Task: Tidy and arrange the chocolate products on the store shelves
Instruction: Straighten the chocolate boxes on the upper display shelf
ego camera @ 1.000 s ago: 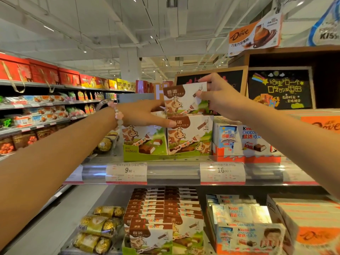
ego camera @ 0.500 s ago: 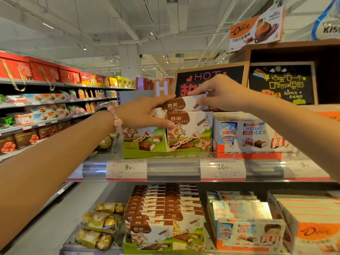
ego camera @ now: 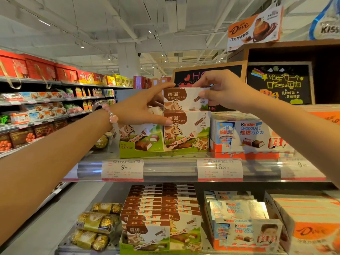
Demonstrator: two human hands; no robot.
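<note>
The left hand (ego camera: 141,107) pinches the left end of the top chocolate box (ego camera: 185,98), stacked on another box (ego camera: 185,129) on the shelf (ego camera: 184,170); the right hand (ego camera: 219,89) pinches its right end. It looks light, thin card, easily crushed, so it is best held by its ends.

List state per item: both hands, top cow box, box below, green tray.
left hand: pinching top cow box's left end
right hand: gripping its right end
top cow box: upright, stacked on box below
box below: upright in tray
green tray: on upper shelf, part full
</note>
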